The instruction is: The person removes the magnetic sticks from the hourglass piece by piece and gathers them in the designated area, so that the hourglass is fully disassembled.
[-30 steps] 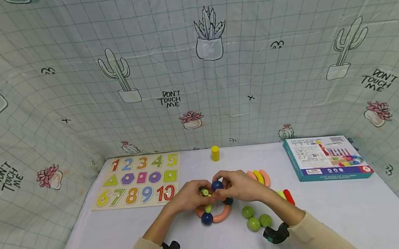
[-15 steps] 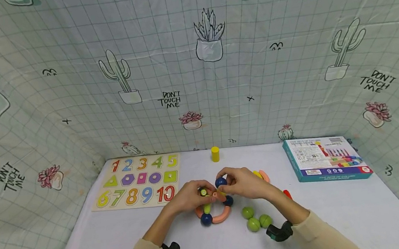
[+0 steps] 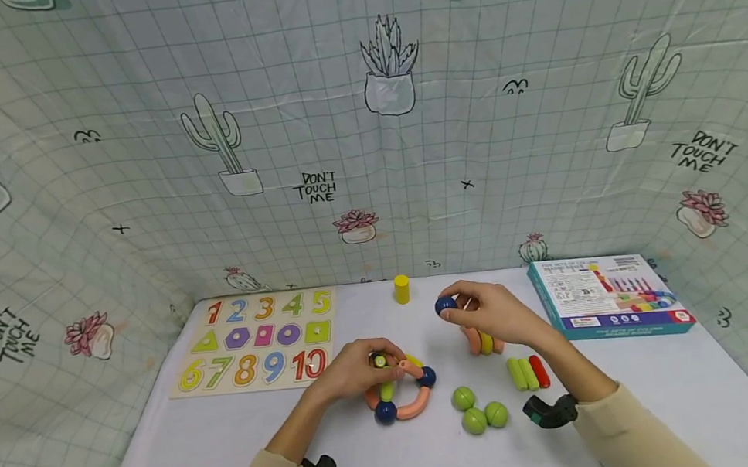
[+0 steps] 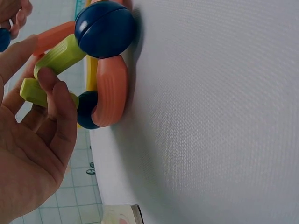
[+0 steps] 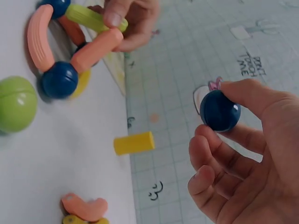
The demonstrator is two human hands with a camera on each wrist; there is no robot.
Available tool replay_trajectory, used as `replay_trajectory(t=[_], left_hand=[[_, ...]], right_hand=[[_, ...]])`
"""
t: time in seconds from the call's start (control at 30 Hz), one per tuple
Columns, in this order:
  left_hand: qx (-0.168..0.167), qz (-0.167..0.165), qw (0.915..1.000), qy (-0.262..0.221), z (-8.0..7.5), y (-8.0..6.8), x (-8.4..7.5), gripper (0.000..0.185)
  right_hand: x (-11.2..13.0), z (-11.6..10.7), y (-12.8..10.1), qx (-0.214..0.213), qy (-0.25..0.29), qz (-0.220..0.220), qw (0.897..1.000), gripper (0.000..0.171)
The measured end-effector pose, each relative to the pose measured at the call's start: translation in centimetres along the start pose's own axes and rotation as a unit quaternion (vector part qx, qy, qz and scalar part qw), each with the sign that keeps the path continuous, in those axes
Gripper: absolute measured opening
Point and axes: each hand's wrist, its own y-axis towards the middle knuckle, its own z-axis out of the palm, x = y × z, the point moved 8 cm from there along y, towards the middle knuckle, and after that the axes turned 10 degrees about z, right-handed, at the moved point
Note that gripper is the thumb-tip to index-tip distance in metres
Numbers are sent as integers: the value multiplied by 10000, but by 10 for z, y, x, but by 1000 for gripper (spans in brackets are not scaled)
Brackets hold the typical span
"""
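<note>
My right hand (image 3: 499, 315) pinches a dark blue ball (image 5: 219, 111) between thumb and fingertips, held up in the air right of the ring. The left hand (image 3: 354, 368) grips light green sticks (image 4: 60, 54) that lean up from the ring, their tops meeting near an orange stick (image 5: 98, 49). That ring on the table joins curved orange sticks (image 4: 112, 91) and a curved yellow stick (image 3: 414, 359) with dark blue balls (image 3: 385, 412). Part of its far left side is hidden behind the left hand in the head view.
Several green balls (image 3: 474, 420) lie in front, with green and red sticks (image 3: 538, 371) to their right. Curved orange and yellow pieces (image 3: 486, 342) sit under the right hand. Behind are a yellow cylinder (image 3: 402, 289), a number board (image 3: 255, 347) and a toy box (image 3: 609, 298).
The right hand has moved right and back, carrying the blue ball away from the tops of the sticks. My left hand stays at the ring, holding the green sticks.
</note>
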Motion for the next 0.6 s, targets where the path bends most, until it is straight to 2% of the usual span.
replay_trajectory(t=[0.13,0.27,0.43,0.6], left_hand=[[-30,36,10000,55,0,0,0,17],[-40,-83,10000,33,1,0,2,16],[-31,-114,9999,-7,1,-1,1,15],[-16,-59,10000,63,0,0,1,15]], right_hand=[[-8,-10,-4,-94,-67,-33,9999,39],[-18,-14,-9,29,-92,3,10000,38],[-29,-3,-20,720,-252,-5,9971,39],[-35,18,-33,1576,-829,-50,9840,37]])
